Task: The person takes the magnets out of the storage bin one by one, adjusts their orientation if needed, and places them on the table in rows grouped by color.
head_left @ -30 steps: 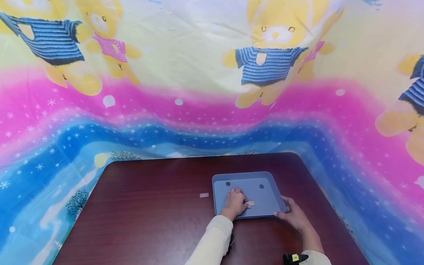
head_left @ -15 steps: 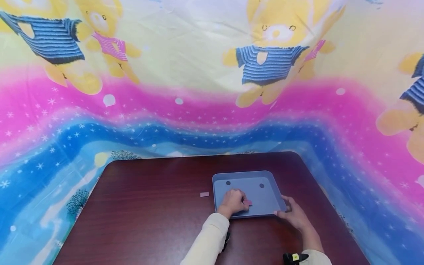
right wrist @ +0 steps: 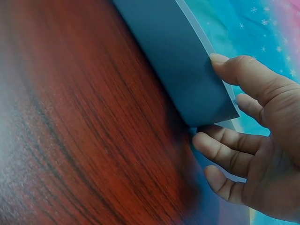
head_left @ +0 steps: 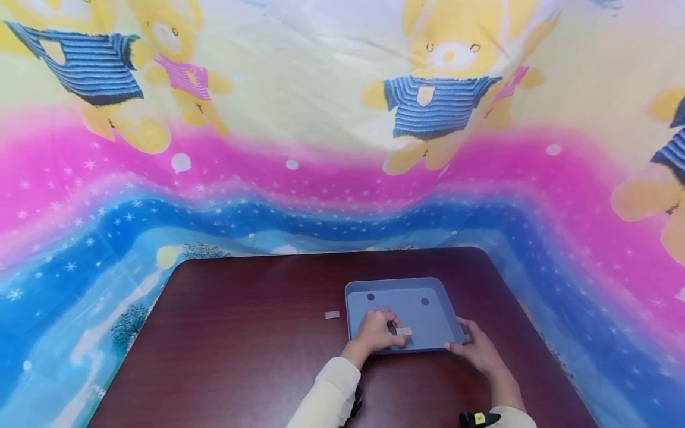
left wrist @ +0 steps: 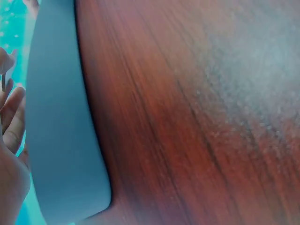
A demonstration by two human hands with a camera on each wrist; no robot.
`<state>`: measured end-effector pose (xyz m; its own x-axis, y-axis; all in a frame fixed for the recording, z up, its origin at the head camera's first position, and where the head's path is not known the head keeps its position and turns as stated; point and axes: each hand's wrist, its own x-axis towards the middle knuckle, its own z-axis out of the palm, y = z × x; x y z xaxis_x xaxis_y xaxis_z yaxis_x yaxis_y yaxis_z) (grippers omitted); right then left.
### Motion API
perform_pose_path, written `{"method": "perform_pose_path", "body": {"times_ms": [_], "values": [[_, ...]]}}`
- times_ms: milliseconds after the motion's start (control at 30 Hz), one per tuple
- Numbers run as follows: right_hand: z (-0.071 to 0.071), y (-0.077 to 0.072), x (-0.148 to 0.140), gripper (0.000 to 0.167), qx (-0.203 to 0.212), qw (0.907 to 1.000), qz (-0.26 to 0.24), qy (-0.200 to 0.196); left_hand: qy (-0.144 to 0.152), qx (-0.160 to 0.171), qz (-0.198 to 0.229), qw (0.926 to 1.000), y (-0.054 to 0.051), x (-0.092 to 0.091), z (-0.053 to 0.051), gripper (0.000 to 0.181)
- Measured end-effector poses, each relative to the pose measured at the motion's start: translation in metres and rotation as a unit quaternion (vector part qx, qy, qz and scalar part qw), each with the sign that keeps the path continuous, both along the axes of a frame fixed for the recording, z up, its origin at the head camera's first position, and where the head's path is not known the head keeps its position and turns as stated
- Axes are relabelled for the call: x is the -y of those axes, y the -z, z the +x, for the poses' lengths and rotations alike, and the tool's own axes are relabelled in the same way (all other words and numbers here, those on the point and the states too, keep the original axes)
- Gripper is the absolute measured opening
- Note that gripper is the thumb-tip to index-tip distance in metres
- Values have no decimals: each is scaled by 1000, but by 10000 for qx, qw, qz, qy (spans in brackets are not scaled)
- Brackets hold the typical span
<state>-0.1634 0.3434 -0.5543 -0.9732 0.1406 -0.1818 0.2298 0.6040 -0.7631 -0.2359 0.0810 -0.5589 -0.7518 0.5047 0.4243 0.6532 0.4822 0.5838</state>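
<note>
Pinching pale piece (head_left: 404, 331), left hand (head_left: 376, 331); holding tray (head_left: 433, 327), right hand (head_left: 480, 349); pink strip (head_left: 332, 315) outside tray, dark spots (head_left: 425, 302) inside.

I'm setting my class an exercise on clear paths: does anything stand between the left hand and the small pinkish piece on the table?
Yes: the left wall of the tray. The left hand is over the tray, pinching a pale piece, while the pinkish piece lies outside, left of that wall.

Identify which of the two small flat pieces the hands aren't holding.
The pinkish piece on the table beside the tray; the left hand pinches the cream-faced one.
</note>
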Motion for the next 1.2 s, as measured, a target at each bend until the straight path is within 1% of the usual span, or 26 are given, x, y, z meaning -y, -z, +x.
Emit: {"method": "perform_pose_path", "body": {"times_ms": [200,300,433,467,533,667,733,800,900,1000,1200], "values": [[-1,-1,2,84,20,10000,60,6,101,71,157,9998,-5,1,6,20],[-1,2,4,83,30,10000,-4,9,137,-31,210,9997,-6,5,9,19],[-1,6,5,82,87,9999,-104,-26,169,-168,360,9991,-9,18,15,19],[-1,7,5,82,105,9999,-80,-39,188,-142,417,9989,-10,22,17,18],[0,8,4,82,83,10000,-21,-19,195,-206,498,9984,-11,29,19,18],[1,7,3,83,31,10000,89,13,223,-349,576,9975,-11,41,23,17],[1,7,3,85,31,10000,65,8,186,-484,562,9971,-10,47,25,18],[0,7,2,86,26,10000,8,-11,166,-511,612,9967,-10,53,27,18],[-1,6,-1,85,51,10000,-11,-58,154,-487,742,9959,-11,61,28,18],[-1,4,-4,84,60,9999,-46,-79,158,-456,890,9949,-12,69,26,18],[0,3,-2,86,6,9998,-209,-68,-36,-563,891,9944,-11,86,22,20]]}}
